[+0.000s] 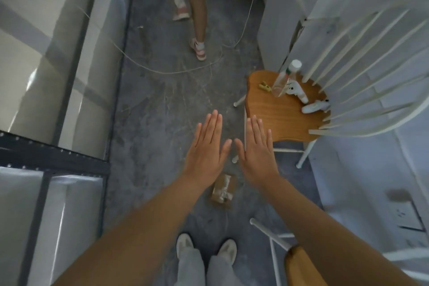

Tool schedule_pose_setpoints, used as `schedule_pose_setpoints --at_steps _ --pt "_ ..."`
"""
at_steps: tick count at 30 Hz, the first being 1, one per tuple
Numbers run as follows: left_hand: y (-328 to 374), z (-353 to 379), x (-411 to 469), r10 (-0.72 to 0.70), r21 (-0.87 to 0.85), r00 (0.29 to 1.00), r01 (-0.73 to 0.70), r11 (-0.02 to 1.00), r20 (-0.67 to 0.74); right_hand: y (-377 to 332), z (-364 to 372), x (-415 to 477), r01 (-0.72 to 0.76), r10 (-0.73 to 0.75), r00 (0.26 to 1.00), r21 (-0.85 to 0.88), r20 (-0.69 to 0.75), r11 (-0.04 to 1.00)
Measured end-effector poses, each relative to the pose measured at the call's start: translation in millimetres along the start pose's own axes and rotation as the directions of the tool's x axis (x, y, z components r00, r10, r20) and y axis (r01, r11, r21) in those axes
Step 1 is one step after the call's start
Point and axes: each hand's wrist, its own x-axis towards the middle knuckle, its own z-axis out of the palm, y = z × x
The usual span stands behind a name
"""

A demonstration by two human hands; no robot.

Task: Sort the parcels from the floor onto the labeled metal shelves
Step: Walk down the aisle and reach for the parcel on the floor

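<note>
Above floor parcel (222,191), empty hands (206,148).

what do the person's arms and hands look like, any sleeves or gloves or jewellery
Both arms are bare along all of their visible length, with no sleeve edge in view. The left hand and right hand wear no gloves, and no rings, watch or wristbands show on the backs or wrists. Fingernails look short and unpainted.
</note>
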Motion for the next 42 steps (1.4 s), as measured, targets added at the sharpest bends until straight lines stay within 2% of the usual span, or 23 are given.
schedule_pose_setpoints --at_steps 10,16,22,26,29,31,32,34,35,36,38,39,40,42 --pt "-83.5 135.9 -18.2 -0.093 -0.023 0.983 0.098 0.995 0.159 49.3 152.1 1.6 -0.101 0.101 0.990 -0.001 0.099 0.995" --pt "-141.3 241.6 -46.2 -0.143 0.012 0.952 0.145 0.989 0.269 91.5 251.9 10.2 -0.277 0.269 0.946 0.019 0.180 0.961" --pt "-193.3 339.3 -76.5 -0.248 0.038 0.895 0.252 0.967 0.372 137.4 355.9 11.7 -0.404 0.365 0.889 0.097 0.277 0.910" --pt "-213.3 399.9 -82.1 -0.313 0.031 0.821 0.340 0.940 0.478 164.5 417.3 12.4 -0.508 0.436 0.837 0.174 0.330 0.843" --pt "-223.5 443.5 -82.6 -0.384 -0.032 0.772 0.462 0.886 0.506 182.1 455.0 11.7 -0.560 0.457 0.796 0.199 0.397 0.804" --pt "-222.6 464.4 -80.0 -0.434 -0.167 0.735 0.587 0.792 0.521 189.8 477.5 10.1 -0.578 0.467 0.788 0.221 0.402 0.785" --pt "-220.7 472.8 -77.9 -0.461 -0.260 0.681 0.681 0.685 0.569 191.1 486.3 10.2 -0.608 0.487 0.772 0.249 0.409 0.754" --pt "-215.6 487.0 -72.1 -0.493 -0.382 0.517 0.854 0.353 0.700 187.6 496.5 12.9 -0.680 0.523 0.725 0.346 0.448 0.646" --pt "-215.3 495.3 -70.2 -0.503 -0.397 0.453 0.891 0.221 0.736 183.8 498.7 16.0 -0.702 0.535 0.710 0.405 0.457 0.586" --pt "-217.3 505.5 -70.9 -0.525 -0.411 0.411 0.903 0.124 0.745 179.3 499.9 19.3 -0.740 0.562 0.671 0.481 0.483 0.470" --pt "-226.4 529.0 -75.9 -0.530 -0.438 0.352 0.898 -0.040 0.771 170.2 500.5 25.4 -0.805 0.619 0.524 0.578 0.585 0.134" --pt "-222.9 523.6 -75.3 -0.502 -0.435 0.330 0.894 -0.106 0.799 166.9 500.2 27.0 -0.809 0.629 0.461 0.588 0.626 0.007" --pt "-216.9 514.1 -73.8 -0.485 -0.443 0.327 0.885 -0.144 0.811 163.8 498.8 27.9 -0.811 0.636 0.424 0.583 0.645 -0.050" --pt "-208.3 503.6 -71.4 -0.456 -0.447 0.322 0.873 -0.196 0.829 160.1 495.2 25.5 -0.821 0.649 0.393 0.567 0.651 -0.072"
